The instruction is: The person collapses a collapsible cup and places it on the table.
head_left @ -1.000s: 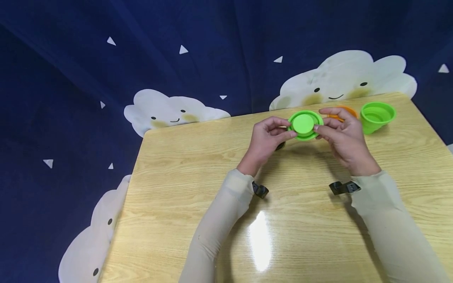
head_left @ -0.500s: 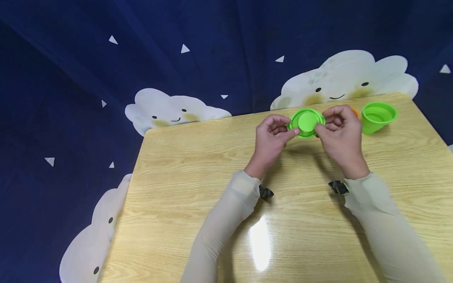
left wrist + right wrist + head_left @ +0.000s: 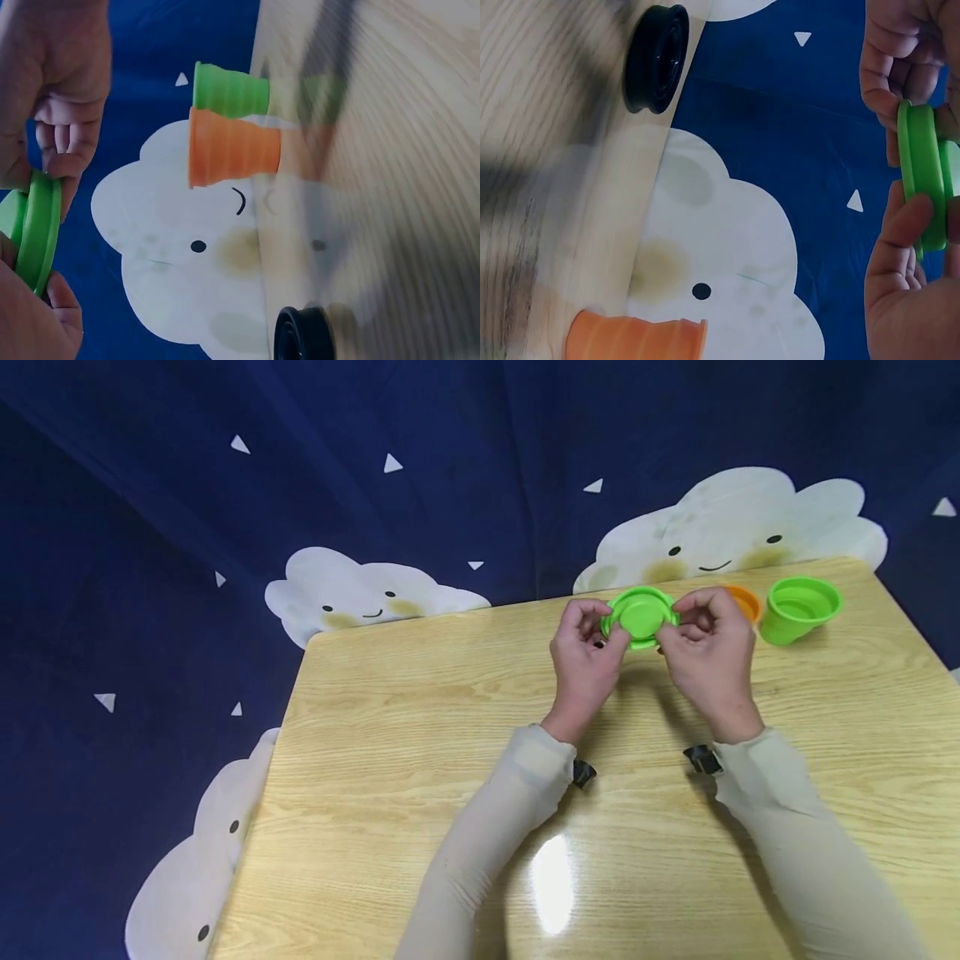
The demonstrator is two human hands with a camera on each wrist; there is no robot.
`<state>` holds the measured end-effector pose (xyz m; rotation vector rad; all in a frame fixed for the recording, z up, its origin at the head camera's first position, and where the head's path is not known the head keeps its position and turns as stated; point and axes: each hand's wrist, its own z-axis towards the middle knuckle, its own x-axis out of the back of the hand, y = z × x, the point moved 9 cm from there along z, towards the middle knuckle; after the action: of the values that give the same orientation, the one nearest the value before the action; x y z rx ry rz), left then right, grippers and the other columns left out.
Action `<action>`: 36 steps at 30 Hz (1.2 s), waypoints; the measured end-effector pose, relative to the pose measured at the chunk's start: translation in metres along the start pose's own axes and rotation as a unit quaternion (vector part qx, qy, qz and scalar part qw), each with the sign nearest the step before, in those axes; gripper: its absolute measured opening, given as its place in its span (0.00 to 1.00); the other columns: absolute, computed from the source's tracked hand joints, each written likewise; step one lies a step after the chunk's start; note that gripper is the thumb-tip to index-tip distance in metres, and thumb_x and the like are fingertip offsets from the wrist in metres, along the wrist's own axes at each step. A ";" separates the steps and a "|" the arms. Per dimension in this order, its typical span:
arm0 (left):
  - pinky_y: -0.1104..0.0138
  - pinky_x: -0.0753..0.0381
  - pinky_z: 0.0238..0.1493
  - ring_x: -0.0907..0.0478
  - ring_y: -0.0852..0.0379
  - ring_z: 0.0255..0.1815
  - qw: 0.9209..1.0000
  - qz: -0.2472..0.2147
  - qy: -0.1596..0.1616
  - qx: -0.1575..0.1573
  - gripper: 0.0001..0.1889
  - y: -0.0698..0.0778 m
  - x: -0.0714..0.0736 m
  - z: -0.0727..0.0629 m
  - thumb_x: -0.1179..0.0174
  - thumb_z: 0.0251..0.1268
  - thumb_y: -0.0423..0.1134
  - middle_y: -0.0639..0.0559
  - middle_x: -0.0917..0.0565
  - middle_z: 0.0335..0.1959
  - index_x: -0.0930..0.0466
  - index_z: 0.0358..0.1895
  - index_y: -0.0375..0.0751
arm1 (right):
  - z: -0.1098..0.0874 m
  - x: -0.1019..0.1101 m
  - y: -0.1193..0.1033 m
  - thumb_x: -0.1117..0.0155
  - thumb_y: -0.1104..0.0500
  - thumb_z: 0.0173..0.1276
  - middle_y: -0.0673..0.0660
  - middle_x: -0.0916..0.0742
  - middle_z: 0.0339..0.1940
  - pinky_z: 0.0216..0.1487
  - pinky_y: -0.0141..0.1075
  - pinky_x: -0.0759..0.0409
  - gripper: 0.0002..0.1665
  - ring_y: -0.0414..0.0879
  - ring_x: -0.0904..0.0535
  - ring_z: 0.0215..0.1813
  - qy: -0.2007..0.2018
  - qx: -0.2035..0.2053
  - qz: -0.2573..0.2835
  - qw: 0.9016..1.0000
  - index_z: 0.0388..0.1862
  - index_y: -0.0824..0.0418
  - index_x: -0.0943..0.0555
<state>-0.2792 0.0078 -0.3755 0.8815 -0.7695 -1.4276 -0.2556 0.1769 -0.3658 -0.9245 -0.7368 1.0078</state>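
A bright green collapsible cup, folded nearly flat, is held above the far part of the table by both hands. My left hand pinches its left rim, thumb on the near face and fingers behind. On the opposite side my right hand grips the rim the same way, its thumb pressing near the middle. Edge-on in the left wrist view, the folded cup shows as stacked rings. The right wrist view shows the folded cup between fingertips and thumbs of both hands.
Beyond my right hand stand an unfolded orange cup and an unfolded green cup. A black ribbed ring-shaped thing sits near the table's far edge, mostly hidden in the head view. Behind the wooden table hangs a dark blue cloud-print curtain.
Both hands have drawn closer together, the left moving right and the right moving left. Both thumbs now reach further over the green cup, whose raised middle looks flatter. More of the orange cup shows.
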 end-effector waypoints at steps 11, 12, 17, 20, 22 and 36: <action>0.71 0.20 0.33 0.18 0.63 0.48 0.997 -0.032 -0.038 -0.050 0.08 0.014 -0.001 0.002 0.42 0.66 0.18 0.32 0.17 0.54 0.16 0.45 0.21 | -0.002 0.000 -0.032 0.46 0.84 0.60 0.54 0.14 0.40 0.30 0.27 0.18 0.14 0.44 0.20 0.26 -0.041 0.031 0.087 0.995 0.46 0.83 0.23; 0.72 0.22 0.32 0.18 0.63 0.48 0.997 -0.031 -0.042 -0.055 0.08 0.015 -0.001 0.002 0.42 0.66 0.18 0.31 0.18 0.55 0.16 0.45 0.20 | -0.002 0.000 -0.030 0.46 0.83 0.60 0.54 0.13 0.40 0.29 0.27 0.18 0.14 0.44 0.19 0.27 -0.041 0.032 0.086 0.995 0.46 0.82 0.22; 0.75 0.22 0.25 0.20 0.62 0.35 0.993 0.040 -0.068 -0.086 0.09 0.024 -0.003 0.004 0.42 0.66 0.18 0.34 0.17 0.55 0.14 0.45 0.24 | -0.001 -0.003 -0.016 0.44 0.79 0.65 0.54 0.13 0.42 0.31 0.24 0.19 0.16 0.42 0.18 0.31 -0.070 0.058 0.014 0.996 0.50 0.74 0.17; 0.74 0.21 0.23 0.21 0.60 0.34 0.984 0.112 -0.089 -0.110 0.12 0.031 -0.004 0.004 0.42 0.65 0.19 0.40 0.15 0.54 0.12 0.45 0.29 | -0.003 -0.007 -0.013 0.44 0.79 0.66 0.53 0.14 0.44 0.31 0.21 0.22 0.20 0.41 0.18 0.32 -0.096 0.075 -0.027 0.992 0.53 0.69 0.16; 0.74 0.19 0.25 0.20 0.60 0.37 0.977 0.143 -0.099 -0.124 0.14 0.034 -0.004 0.004 0.42 0.63 0.19 0.42 0.15 0.54 0.11 0.46 0.31 | -0.004 -0.008 -0.014 0.46 0.79 0.66 0.55 0.15 0.44 0.29 0.21 0.24 0.21 0.41 0.18 0.32 -0.106 0.085 -0.040 0.990 0.54 0.69 0.17; 0.75 0.22 0.50 0.19 0.51 0.39 0.905 0.322 -0.063 -0.272 0.13 0.055 -0.015 -0.006 0.41 0.57 0.21 0.41 0.14 0.47 0.11 0.42 0.32 | -0.015 -0.010 -0.036 0.48 0.75 0.60 0.69 0.16 0.43 0.39 0.29 0.23 0.22 0.56 0.20 0.36 -0.027 0.267 -0.196 0.943 0.50 0.71 0.15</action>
<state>-0.2475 0.0207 -0.3299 0.0723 -0.6237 -1.0157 -0.2330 0.1544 -0.3407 -0.2629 -0.6144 0.8153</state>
